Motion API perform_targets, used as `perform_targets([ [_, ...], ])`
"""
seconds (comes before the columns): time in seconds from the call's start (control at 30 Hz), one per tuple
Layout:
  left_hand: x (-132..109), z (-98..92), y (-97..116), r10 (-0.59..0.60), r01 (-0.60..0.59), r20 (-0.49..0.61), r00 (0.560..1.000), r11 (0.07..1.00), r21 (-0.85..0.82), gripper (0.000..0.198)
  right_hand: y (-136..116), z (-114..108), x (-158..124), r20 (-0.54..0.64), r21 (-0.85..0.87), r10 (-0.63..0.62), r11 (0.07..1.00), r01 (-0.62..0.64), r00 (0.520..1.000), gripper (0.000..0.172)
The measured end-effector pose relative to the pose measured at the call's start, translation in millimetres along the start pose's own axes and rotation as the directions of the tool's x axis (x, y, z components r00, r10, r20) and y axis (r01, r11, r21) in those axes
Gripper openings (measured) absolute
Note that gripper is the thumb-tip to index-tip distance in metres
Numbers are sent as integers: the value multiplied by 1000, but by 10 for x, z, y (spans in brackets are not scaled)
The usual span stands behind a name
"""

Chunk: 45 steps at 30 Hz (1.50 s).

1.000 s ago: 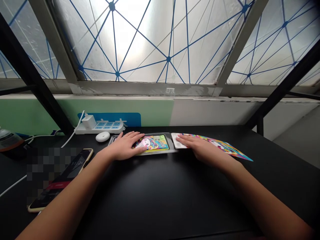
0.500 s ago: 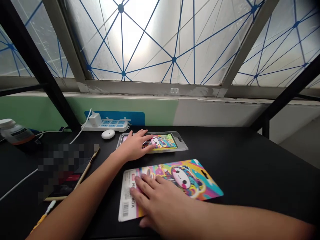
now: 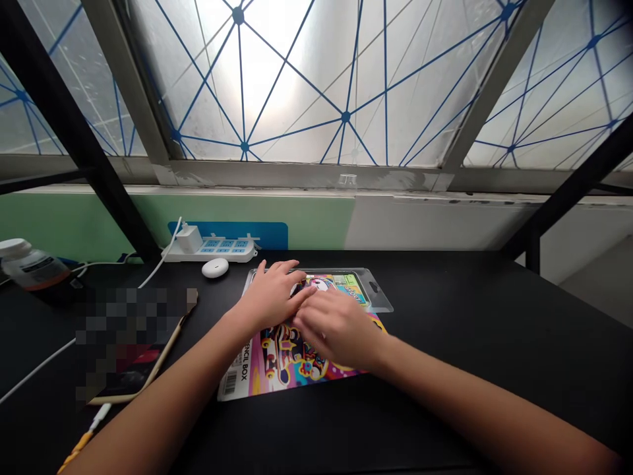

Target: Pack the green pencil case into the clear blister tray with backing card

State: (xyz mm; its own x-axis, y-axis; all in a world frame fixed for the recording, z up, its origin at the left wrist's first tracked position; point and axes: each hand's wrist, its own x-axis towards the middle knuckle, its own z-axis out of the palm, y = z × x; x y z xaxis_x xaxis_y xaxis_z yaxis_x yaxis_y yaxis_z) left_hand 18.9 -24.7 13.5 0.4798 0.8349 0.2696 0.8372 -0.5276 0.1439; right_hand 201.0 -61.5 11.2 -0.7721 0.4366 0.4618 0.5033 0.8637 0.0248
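Note:
A clear plastic blister pack [image 3: 372, 290] with a colourful pencil box inside lies on the black desk [image 3: 469, 330], partly over a bright printed card [image 3: 277, 359] marked "PENCIL BOX". My left hand [image 3: 271, 298] rests flat on the pack's left end, fingers stretched out. My right hand [image 3: 336, 326] lies over the pack's near edge and the card, fingers extended toward the left hand. Nothing shows as gripped by either hand.
A white power strip [image 3: 212, 247] with a plugged charger and a small white oval case [image 3: 215, 267] sit at the desk's back. A phone [image 3: 143, 359] lies at the left, a bottle [image 3: 30, 267] at far left. Black frame bars rise on both sides.
My right hand left the card's near end and moved up onto the pack. The pack has slid nearer and now overlaps the card. My left hand stayed on the pack.

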Motion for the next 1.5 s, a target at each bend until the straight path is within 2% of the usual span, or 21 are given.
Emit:
perform_targets([
  [0.07,2,17,-10,-24,24,23,999,1000,-18,45,257,-68,-12,-6,-95,154,984,-154,988,34],
  [0.13,5,47,-8,-32,33,28,999,999,-22,46,506,-113,-44,45,-158,297,945,-287,954,30],
  [0.2,11,77,2,-32,32,28,999,999,-19,46,699,-133,-88,107,-161,390,915,-371,915,30],
  [0.27,17,100,13,-39,40,32,999,999,-8,47,820,-142,-126,171,-112,427,904,-414,888,36],
  [0.4,29,119,22,-79,79,19,997,997,22,52,913,-174,-150,327,-1,438,887,-463,838,59],
  [0.5,30,110,29,-81,82,-7,997,997,14,50,942,-190,-143,376,30,456,864,-503,807,64],
  [0.6,23,89,51,-70,70,-47,996,998,4,45,959,-179,-138,360,32,482,849,-527,799,62],
  [0.67,18,69,67,-48,48,-85,995,999,-2,41,946,-167,-137,320,35,490,849,-526,811,59],
  [0.8,32,-8,31,4,1,-191,982,1000,26,36,820,-159,-125,161,14,513,853,-521,843,57],
  [0.87,48,-88,-34,26,-14,-194,981,998,60,39,721,-170,-112,88,-43,530,848,-529,843,53],
  [0.93,44,-211,-101,82,-67,-162,983,993,96,43,615,-211,-102,20,-103,505,860,-501,863,43],
  [1.0,-14,-370,-128,188,-163,-173,967,975,152,43,502,-302,-109,-80,-136,404,901,-412,911,31],
  [1.07,-144,-528,-96,312,-255,-265,912,940,227,39,376,-439,-154,-218,-166,247,944,-285,944,25],
  [1.13,-340,-632,-18,388,-296,-380,840,913,279,31,235,-579,-257,-311,-236,86,958,-164,947,31],
  [1.17,-452,-650,25,408,-303,-421,810,906,295,28,165,-629,-333,-324,-280,17,953,-113,946,34],
  [1.23,-675,-606,96,428,-325,-430,795,899,294,24,42,-659,-524,-295,-346,-85,938,-24,952,35],
  [1.33,-937,-401,127,390,-331,-362,847,919,216,24,-62,-536,-836,-230,-338,-136,940,52,964,30],
  [1.4,-1046,-255,110,319,-299,-310,896,948,113,29,-75,-414,-994,-184,-283,-104,958,49,977,30],
  [1.5,-1134,-125,61,183,-203,-218,959,976,-74,51,-46,-305,-1091,-84,-202,-22,979,4,996,28],
])
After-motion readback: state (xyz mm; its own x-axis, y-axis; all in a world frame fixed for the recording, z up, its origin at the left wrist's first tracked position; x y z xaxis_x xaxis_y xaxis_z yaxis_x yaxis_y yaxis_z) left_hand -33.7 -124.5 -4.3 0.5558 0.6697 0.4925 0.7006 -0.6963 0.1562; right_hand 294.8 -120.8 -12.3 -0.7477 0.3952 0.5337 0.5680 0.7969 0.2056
